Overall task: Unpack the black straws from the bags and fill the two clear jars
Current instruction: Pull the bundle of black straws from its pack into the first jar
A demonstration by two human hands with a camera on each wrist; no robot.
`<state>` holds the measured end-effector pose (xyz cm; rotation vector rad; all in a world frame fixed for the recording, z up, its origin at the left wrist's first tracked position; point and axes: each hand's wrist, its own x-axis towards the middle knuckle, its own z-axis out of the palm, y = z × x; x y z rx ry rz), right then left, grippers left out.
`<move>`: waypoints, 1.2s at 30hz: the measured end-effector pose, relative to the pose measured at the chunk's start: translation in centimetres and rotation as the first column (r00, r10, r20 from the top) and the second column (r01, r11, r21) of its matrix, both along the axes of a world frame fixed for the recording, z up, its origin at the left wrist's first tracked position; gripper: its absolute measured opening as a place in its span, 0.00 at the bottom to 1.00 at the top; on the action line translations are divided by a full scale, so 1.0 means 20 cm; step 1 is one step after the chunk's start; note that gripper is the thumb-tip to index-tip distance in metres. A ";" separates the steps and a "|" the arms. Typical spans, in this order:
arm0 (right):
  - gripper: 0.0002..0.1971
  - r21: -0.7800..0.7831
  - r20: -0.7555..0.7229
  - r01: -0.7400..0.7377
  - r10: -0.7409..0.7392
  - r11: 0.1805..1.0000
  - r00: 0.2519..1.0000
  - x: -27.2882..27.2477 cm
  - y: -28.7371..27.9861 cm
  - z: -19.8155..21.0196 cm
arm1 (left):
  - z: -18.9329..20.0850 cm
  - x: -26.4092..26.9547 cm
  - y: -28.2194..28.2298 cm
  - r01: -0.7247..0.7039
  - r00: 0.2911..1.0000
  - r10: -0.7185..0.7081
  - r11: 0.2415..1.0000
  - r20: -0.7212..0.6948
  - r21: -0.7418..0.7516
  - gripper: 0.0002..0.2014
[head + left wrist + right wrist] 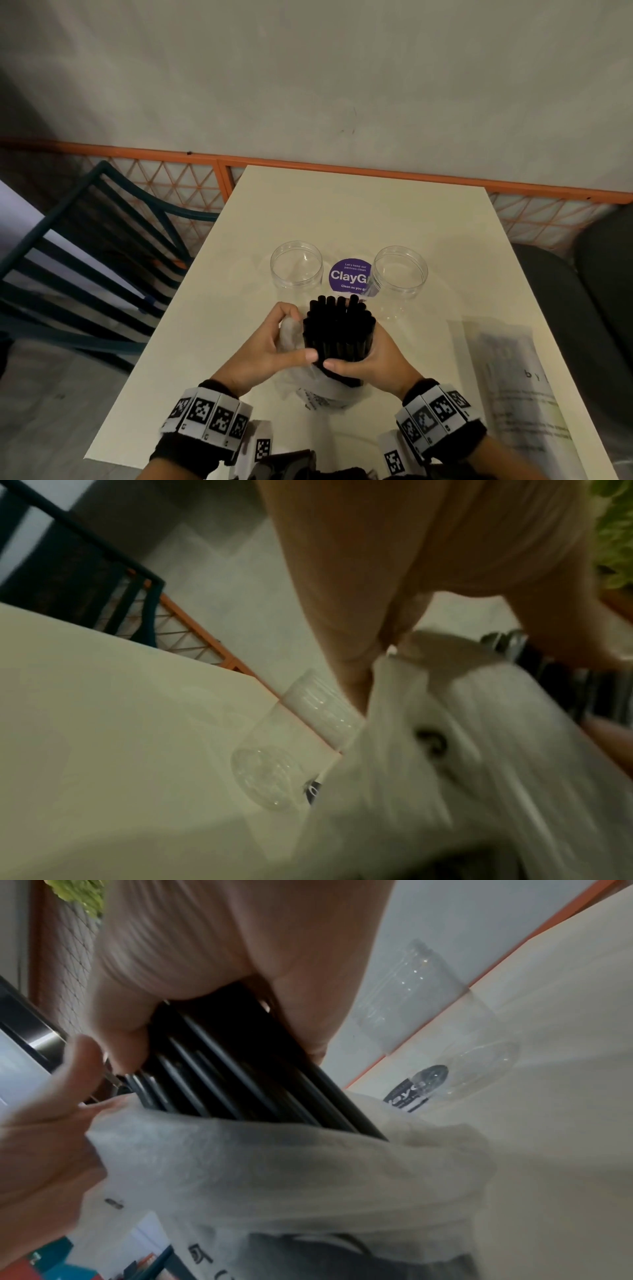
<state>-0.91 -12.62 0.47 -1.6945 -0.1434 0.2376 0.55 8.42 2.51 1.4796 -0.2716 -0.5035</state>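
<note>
A thick bundle of black straws (pixel 337 327) stands upright above the table's middle, half out of a translucent white bag (pixel 320 390). My right hand (pixel 371 359) grips the bundle (pixel 240 1069) round its side. My left hand (pixel 274 346) pinches the bag's bunched edge (pixel 445 737) beside the straws. Two empty clear jars stand past the hands: the left jar (pixel 296 270) and the right jar (pixel 400 279). The left jar (pixel 301 729) also shows in the left wrist view, and one jar (pixel 421 993) shows in the right wrist view. The bag (pixel 291 1172) wraps the straws' lower part.
A purple round sticker (pixel 347 275) lies on the cream table (pixel 342 212) between the jars. Another flat bag (pixel 513 387) lies at the right of the table. A dark chair (pixel 85 246) stands at the left, an orange mesh fence (pixel 191 185) behind.
</note>
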 end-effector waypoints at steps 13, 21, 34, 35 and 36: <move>0.32 0.053 -0.086 0.086 -0.082 0.995 0.993 0.02 -0.03 -0.09 | -0.19 0.01 0.07 -0.216 0.942 0.144 0.951 0.302 0.221 0.33; 0.35 -0.013 -0.048 -0.122 0.121 0.992 0.992 0.08 0.01 -0.04 | 0.03 0.09 0.07 -0.122 0.890 -0.219 0.730 0.399 0.672 0.52; 0.57 -0.465 -0.181 -0.286 0.226 0.838 0.957 0.08 -0.02 -0.24 | 0.01 0.09 0.02 -0.091 0.897 -0.274 0.652 0.347 0.753 0.57; 0.56 -0.486 -0.177 -0.287 0.228 0.826 0.957 0.09 -0.02 -0.22 | 0.02 0.09 0.02 -0.098 0.898 -0.269 0.647 0.347 0.756 0.58; 0.55 -0.500 -0.176 -0.292 0.234 0.815 0.956 0.09 -0.02 -0.20 | 0.03 0.10 0.02 -0.100 0.904 -0.256 0.652 0.342 0.751 0.58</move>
